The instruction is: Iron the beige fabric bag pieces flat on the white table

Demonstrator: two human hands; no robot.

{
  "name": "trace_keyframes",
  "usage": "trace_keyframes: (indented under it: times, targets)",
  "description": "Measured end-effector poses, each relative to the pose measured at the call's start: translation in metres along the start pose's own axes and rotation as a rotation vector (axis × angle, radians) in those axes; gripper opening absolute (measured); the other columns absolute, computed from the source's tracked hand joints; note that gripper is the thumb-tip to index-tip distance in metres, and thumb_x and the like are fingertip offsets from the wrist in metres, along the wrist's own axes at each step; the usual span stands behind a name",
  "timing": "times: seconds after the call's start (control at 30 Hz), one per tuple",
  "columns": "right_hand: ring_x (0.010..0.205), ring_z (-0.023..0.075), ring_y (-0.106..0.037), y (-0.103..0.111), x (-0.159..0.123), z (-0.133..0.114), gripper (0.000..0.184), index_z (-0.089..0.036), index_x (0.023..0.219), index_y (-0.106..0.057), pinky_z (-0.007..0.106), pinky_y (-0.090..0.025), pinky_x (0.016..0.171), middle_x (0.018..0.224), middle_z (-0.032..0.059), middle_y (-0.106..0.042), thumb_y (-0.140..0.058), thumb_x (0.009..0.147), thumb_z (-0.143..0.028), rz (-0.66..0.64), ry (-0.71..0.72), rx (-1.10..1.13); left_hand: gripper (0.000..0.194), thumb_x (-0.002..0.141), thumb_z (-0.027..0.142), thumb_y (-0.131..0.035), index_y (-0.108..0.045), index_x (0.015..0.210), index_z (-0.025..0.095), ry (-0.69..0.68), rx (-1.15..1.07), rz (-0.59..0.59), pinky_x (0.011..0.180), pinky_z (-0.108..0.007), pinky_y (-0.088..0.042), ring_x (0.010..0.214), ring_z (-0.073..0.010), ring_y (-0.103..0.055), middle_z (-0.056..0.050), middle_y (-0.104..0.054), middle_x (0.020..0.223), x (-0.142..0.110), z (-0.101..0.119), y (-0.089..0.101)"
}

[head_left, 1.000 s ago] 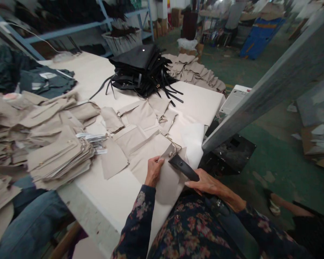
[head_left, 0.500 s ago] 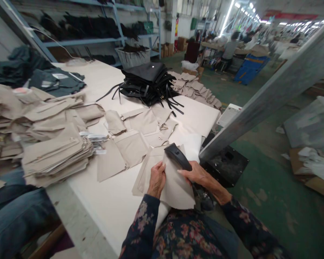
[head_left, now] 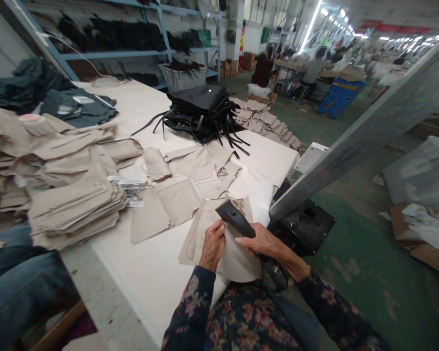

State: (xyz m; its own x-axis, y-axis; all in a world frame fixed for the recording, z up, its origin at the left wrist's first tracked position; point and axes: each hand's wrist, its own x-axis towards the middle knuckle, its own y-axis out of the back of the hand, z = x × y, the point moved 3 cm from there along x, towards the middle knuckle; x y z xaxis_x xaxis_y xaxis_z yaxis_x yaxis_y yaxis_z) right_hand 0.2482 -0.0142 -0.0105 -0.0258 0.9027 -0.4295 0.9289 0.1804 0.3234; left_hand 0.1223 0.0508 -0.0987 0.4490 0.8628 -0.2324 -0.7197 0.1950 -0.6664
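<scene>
My left hand (head_left: pixel 212 243) pinches the edge of a beige fabric piece (head_left: pixel 234 253) that hangs over the near edge of the white table (head_left: pixel 146 263). My right hand (head_left: pixel 263 241) is closed on a black strap (head_left: pixel 234 219) that lies across the same beige piece, its far end pointing up and left. A small brass ring (head_left: pixel 238 202) shows just beyond the strap's tip. More beige cut pieces (head_left: pixel 183 185) lie spread on the table right behind my hands.
Tall stacks of beige pieces (head_left: pixel 69 204) fill the table's left. A pile of black bags and straps (head_left: pixel 203 114) sits at the far end, with beige pieces (head_left: pixel 265 122) beside it. A slanted grey beam (head_left: pixel 362 131) crosses the right. A person in jeans (head_left: pixel 18 287) sits left.
The beige piece has slid lower towards my lap, and the black strap has tilted down slightly with my right hand. The view barely shifted in the last half second.
</scene>
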Motion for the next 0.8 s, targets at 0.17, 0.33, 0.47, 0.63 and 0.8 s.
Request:
trace_keyframes:
  times: [0.17, 0.33, 0.47, 0.63, 0.8]
  targets:
    - [0.039, 0.0109, -0.046, 0.002, -0.006, 0.003, 0.024, -0.016, 0.068, -0.050, 0.019, -0.035, 0.037, 0.046, -0.0042, -0.051, -0.063, 0.079, -0.034, -0.070, -0.002, -0.009, 0.029, 0.062, 0.022, -0.075, -0.072, 0.089, 0.012, -0.043, -0.051, 0.032, 0.096, -0.036, -0.043, 0.103, -0.0254, -0.062, -0.009, -0.073, 0.093, 0.002, 0.003, 0.006]
    - [0.042, 0.0097, -0.045, -0.004, -0.026, 0.013, 0.029, -0.016, 0.066, -0.051, 0.018, -0.033, 0.038, 0.049, -0.0039, -0.051, -0.062, 0.082, -0.037, -0.142, 0.013, 0.048, 0.028, 0.067, 0.018, -0.073, -0.072, 0.094, 0.013, -0.066, -0.064, -0.025, 0.100, -0.036, -0.041, 0.108, -0.0245, -0.060, -0.008, -0.072, 0.098, 0.003, 0.008, 0.011]
    - [0.039, 0.0105, -0.046, -0.008, -0.006, -0.001, 0.028, -0.017, 0.066, -0.050, 0.020, -0.035, 0.038, 0.045, -0.0042, -0.050, -0.061, 0.081, -0.038, -0.106, 0.026, 0.036, 0.030, 0.068, 0.018, -0.073, -0.072, 0.098, 0.014, -0.059, -0.086, -0.044, 0.099, -0.036, -0.042, 0.108, -0.0242, -0.061, -0.009, -0.072, 0.101, -0.002, 0.001, 0.012]
    - [0.038, 0.0114, -0.047, 0.012, 0.014, -0.020, 0.032, -0.017, 0.061, -0.050, 0.021, -0.037, 0.039, 0.042, -0.0020, -0.052, -0.061, 0.080, -0.041, 0.008, 0.023, -0.020, 0.035, 0.066, 0.023, -0.075, -0.071, 0.100, 0.013, -0.013, -0.112, -0.030, 0.096, -0.038, -0.045, 0.104, -0.0253, -0.063, -0.010, -0.072, 0.095, -0.004, 0.003, 0.017]
    - [0.037, 0.0113, -0.047, 0.013, -0.005, -0.026, 0.034, -0.016, 0.059, -0.054, 0.022, -0.039, 0.041, 0.040, -0.0023, -0.051, -0.060, 0.084, -0.038, -0.047, -0.026, -0.136, 0.032, 0.074, 0.034, -0.074, -0.069, 0.101, 0.016, -0.030, -0.017, 0.015, 0.092, -0.039, -0.048, 0.104, -0.0266, -0.061, -0.011, -0.070, 0.100, -0.021, 0.040, 0.016]
